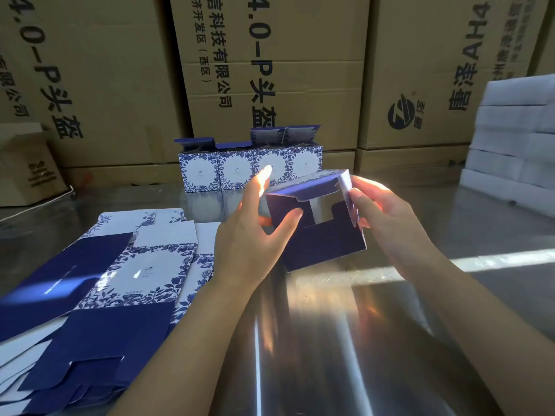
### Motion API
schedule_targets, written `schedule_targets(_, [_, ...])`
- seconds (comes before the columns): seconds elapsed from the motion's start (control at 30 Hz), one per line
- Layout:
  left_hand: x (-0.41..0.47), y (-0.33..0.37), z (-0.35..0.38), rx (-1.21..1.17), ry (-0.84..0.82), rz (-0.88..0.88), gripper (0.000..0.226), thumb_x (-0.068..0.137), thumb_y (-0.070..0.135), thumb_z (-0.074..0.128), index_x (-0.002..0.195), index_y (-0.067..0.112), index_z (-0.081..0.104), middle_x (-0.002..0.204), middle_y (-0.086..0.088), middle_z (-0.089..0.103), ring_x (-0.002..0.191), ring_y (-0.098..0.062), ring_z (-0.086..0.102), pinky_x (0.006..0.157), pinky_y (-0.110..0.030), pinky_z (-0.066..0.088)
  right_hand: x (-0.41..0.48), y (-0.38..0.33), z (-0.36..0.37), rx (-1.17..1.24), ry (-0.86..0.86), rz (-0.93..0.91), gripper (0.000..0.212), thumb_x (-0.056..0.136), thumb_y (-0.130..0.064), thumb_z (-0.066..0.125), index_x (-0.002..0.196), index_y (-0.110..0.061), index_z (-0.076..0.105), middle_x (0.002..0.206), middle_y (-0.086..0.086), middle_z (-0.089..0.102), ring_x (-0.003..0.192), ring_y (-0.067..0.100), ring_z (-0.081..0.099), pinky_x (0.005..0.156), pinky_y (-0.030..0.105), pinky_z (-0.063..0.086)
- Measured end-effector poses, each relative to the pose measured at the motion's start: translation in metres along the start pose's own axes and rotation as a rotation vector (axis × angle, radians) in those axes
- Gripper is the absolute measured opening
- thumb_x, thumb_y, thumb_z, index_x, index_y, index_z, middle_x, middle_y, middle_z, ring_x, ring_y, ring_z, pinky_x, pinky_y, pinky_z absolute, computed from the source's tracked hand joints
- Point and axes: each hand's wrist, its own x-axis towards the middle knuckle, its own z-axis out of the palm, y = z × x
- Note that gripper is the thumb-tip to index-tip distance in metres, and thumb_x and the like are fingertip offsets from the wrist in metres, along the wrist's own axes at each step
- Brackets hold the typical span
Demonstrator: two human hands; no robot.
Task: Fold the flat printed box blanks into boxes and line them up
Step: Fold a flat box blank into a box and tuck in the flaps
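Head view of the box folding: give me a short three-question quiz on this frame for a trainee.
1. How many folded boxes stand in the row at the back of the table?
2. True or false: the left hand and the right hand both hold the half-folded box.
3. The stack of flat blanks lies: A) to the person's left; B) to the person's right; C) on top of the row.
Key: 1 four; 2 true; 3 A.
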Motion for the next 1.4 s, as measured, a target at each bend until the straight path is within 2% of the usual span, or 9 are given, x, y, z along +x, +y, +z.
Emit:
schedule_targets(0.13, [-0.004,-0.001,0.005,-0.034,-0.035,-0.018,0.06,0.074,0.056,0.057,0.128,0.05,0.032,0.12,0.015,0.061,0.073,-0.007,0.062,0.076,-0.033,0.052,-0.006,-0.009,-0.001,-0.01,0.074,-0.096,0.021,0.091,-0.039,0.052,0.108,-0.046,0.064,0.1,-0.026,0.067,0.093,-0.007,0.06,0.072,0.007,0.044])
schedule_targets(0.2, [-0.007,-0.001,0.01,-0.034,-0.117,-0.006,0.066,0.072,0.048,0.062,0.13,0.05,0.029,0.118,0.009,0.064,0.092,-0.02,0.065,0.081,-0.039,0.052,-0.008,-0.012,-0.001,-0.06,0.098,-0.136,0.022,0.09,-0.039,0.049,0.107,-0.044,0.063,0.101,-0.027,0.066,0.093,-0.008,0.058,0.071,0.005,0.042])
schedule_targets(0.3, [-0.011,0.0,0.015,-0.102,-0.227,-0.004,0.069,0.065,0.05,0.062,0.127,0.05,0.03,0.114,0.01,0.065,0.08,-0.025,0.069,0.075,-0.04,0.055,-0.008,-0.011,-0.001,-0.173,0.105,-0.154,0.029,0.089,-0.042,0.04,0.11,-0.042,0.061,0.107,-0.025,0.064,0.101,-0.004,0.057,0.079,0.011,0.042])
schedule_targets(0.6, [-0.007,-0.002,-0.002,0.156,-0.45,0.095,0.116,0.033,0.088,0.055,0.134,0.06,0.006,0.114,0.024,0.064,0.109,-0.006,0.058,0.086,-0.023,0.044,-0.01,-0.002,0.005,-0.415,0.105,-0.393,0.04,0.089,-0.036,0.04,0.115,-0.02,0.066,0.111,-0.019,0.061,0.102,-0.002,0.056,0.088,0.013,0.041])
schedule_targets(0.73, [-0.005,-0.005,-0.009,0.221,-0.46,0.156,0.122,0.029,0.091,0.05,0.136,0.064,-0.002,0.122,0.021,0.061,0.096,-0.004,0.062,0.082,-0.026,0.047,-0.01,-0.001,0.007,-0.421,0.112,-0.44,0.036,0.09,-0.034,0.043,0.112,-0.02,0.068,0.106,-0.024,0.061,0.098,-0.009,0.055,0.086,0.014,0.042])
schedule_targets(0.97, [-0.001,-0.016,-0.007,0.257,-0.699,0.167,0.112,0.058,0.052,0.062,0.135,0.062,-0.019,0.154,0.03,-0.007,0.142,0.0,0.014,0.104,-0.042,0.039,-0.014,-0.001,0.012,-0.646,0.05,-0.503,0.026,0.083,-0.018,0.059,0.104,-0.013,0.073,0.114,-0.001,0.069,0.108,0.016,0.063,0.096,0.035,0.043])
schedule_targets(1.13, [0.0,-0.016,0.001,0.1,-0.541,0.011,0.074,0.072,0.026,0.03,0.143,0.045,0.018,0.153,0.018,0.021,0.136,-0.002,0.025,0.109,-0.03,0.028,-0.014,-0.005,0.011,-0.69,0.023,-0.469,0.026,0.084,-0.021,0.058,0.104,-0.015,0.073,0.107,-0.005,0.071,0.102,0.009,0.062,0.094,0.013,0.033])
schedule_targets(1.27, [-0.002,-0.007,0.0,-0.154,-0.421,-0.064,0.035,0.076,0.043,0.042,0.106,0.062,0.041,0.124,0.015,0.052,0.12,-0.004,0.046,0.092,-0.028,0.04,-0.013,-0.005,0.011,-0.698,0.003,-0.442,0.027,0.084,-0.023,0.056,0.104,-0.017,0.072,0.104,-0.008,0.071,0.1,0.008,0.062,0.092,0.013,0.034])
schedule_targets(1.4, [-0.005,-0.002,0.001,-0.113,-0.495,0.008,0.076,0.064,0.06,0.058,0.135,0.049,0.032,0.141,0.025,0.035,0.131,0.007,0.031,0.105,-0.027,0.034,-0.013,-0.004,0.011,-0.696,0.004,-0.444,0.026,0.084,-0.024,0.056,0.104,-0.018,0.072,0.103,-0.009,0.071,0.1,0.008,0.063,0.091,0.019,0.037])
